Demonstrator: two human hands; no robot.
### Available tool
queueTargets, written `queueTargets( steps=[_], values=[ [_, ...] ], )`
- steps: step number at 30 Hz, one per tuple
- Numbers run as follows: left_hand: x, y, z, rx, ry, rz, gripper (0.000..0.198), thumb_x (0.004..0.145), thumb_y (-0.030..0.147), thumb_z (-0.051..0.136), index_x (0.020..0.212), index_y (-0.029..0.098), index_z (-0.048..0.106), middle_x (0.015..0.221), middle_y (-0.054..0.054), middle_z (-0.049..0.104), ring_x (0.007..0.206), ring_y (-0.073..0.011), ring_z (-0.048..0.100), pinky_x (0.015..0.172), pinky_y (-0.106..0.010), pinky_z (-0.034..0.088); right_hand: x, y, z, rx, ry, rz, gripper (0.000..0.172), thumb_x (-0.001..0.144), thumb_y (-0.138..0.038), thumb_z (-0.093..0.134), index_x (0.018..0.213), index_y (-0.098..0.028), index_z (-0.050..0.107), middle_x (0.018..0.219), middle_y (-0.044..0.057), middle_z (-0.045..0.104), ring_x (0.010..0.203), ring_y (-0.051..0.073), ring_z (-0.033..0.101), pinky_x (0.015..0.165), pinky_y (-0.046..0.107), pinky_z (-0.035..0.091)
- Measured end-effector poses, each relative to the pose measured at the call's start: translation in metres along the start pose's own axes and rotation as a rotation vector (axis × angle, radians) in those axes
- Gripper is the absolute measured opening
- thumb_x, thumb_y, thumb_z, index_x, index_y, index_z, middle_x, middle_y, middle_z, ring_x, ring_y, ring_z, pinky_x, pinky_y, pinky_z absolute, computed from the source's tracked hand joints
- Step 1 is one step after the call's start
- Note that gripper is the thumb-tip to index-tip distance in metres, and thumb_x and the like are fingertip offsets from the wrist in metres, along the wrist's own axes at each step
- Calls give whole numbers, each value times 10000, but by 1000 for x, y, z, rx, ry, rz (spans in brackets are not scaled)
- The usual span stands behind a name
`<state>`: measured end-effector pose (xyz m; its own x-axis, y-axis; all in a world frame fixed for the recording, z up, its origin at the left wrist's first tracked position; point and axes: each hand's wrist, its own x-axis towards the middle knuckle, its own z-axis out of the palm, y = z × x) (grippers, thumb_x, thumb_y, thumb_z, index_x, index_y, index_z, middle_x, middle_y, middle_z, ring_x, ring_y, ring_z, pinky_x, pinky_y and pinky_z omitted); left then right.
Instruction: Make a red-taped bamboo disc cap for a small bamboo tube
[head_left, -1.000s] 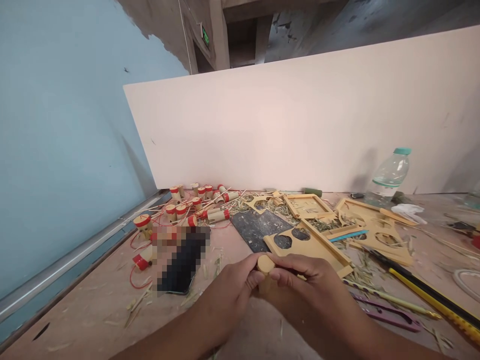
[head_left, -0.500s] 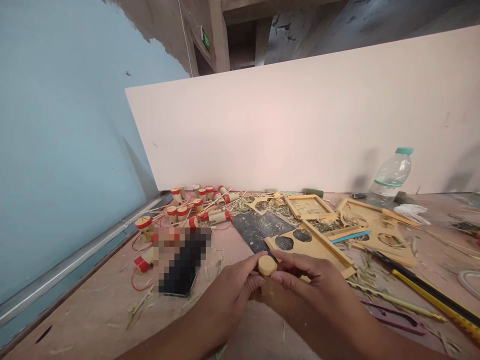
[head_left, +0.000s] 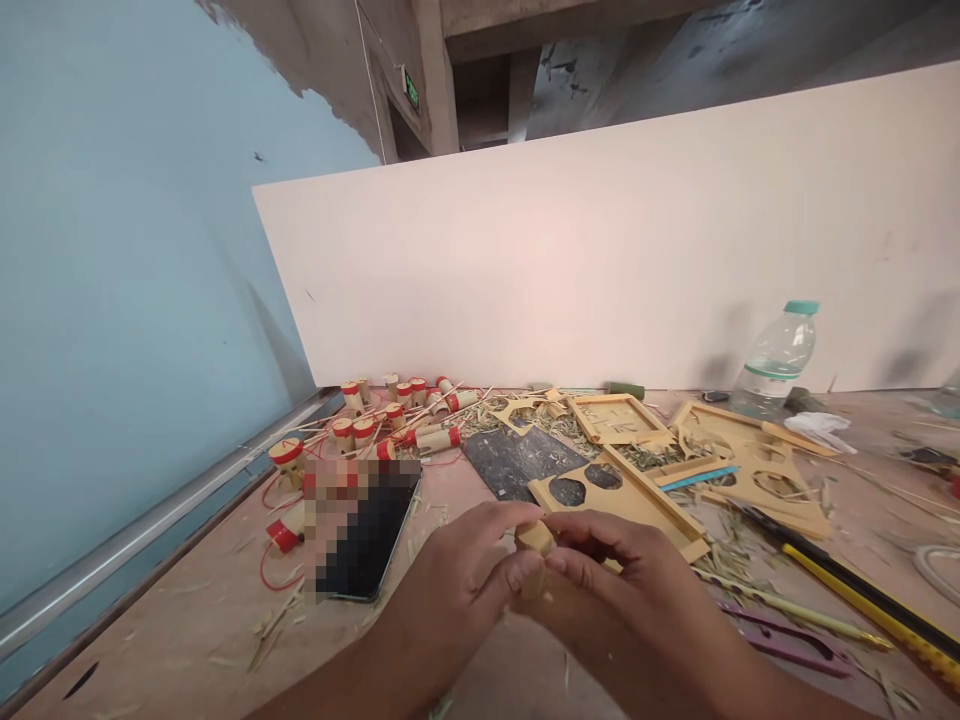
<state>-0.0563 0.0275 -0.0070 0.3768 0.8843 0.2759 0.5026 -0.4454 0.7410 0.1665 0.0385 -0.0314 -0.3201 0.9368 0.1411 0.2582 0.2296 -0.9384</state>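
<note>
Between both hands is a small tan cylinder (head_left: 534, 538) with a flat, faceted top piece. Its lower part is mostly hidden by fingers. My left hand (head_left: 469, 560) is closed on its left side, thumb in front and index finger over the top edge. From the right, my right hand (head_left: 634, 565) pinches it with thumb and fingers. Just beyond the hands lies a tan cardboard sheet (head_left: 637, 515) with round holes cut in it, partly over a dark flat board (head_left: 502, 460). A dark phone (head_left: 371, 535), partly pixelated, lies left of my left hand.
Several small bamboo tubes with red bands (head_left: 439, 438), strings and sticks crowd the back left. On the right are a yellow-black utility knife (head_left: 847, 590), purple snips (head_left: 795, 640), a blue strip (head_left: 701, 477) and a water bottle (head_left: 780, 360). Shavings are scattered around. A white panel (head_left: 562, 270) stands behind.
The cylinder's top has tilted, and my left thumb and index finger have shifted around it. The view has moved slightly; the things on the table lie as before.
</note>
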Motion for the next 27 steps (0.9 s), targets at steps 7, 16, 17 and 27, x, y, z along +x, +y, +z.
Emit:
queueTargets(
  steps=[7, 16, 17, 27],
  values=[
    [5, -7, -1, 92, -7, 171, 279, 1061, 245, 628, 1280, 236, 800, 1355, -66, 783, 1262, -222, 717, 1124, -321, 535, 0, -2, 8, -82, -5, -16, 236, 933, -416, 697, 872, -207, 787, 737, -3, 705, 716, 207, 615, 646, 284, 444],
    [4, -5, -1, 142, 9, 215, 258, 1068, 250, 644, 1258, 222, 818, 1359, -64, 787, 1277, -214, 716, 1137, -318, 535, 2, -3, 12, -150, -5, -11, 223, 924, -363, 633, 754, -219, 651, 690, -29, 580, 683, 179, 521, 620, 280, 366],
    [4, -6, 0, 145, 22, 233, 249, 1066, 224, 643, 1241, 218, 821, 1342, -62, 795, 1263, -203, 722, 1131, -299, 533, 2, -3, 12, -154, -6, -11, 220, 921, -364, 628, 756, -219, 648, 693, -28, 578, 686, 180, 521, 624, 281, 368],
    [3, -7, 0, 230, 30, 375, 253, 1071, 148, 630, 1259, 213, 786, 1364, -61, 780, 1236, -183, 726, 1151, -284, 520, 3, -6, 12, -151, -14, -28, 206, 899, -384, 625, 778, -220, 655, 688, -22, 593, 671, 187, 535, 616, 283, 385]
  ],
)
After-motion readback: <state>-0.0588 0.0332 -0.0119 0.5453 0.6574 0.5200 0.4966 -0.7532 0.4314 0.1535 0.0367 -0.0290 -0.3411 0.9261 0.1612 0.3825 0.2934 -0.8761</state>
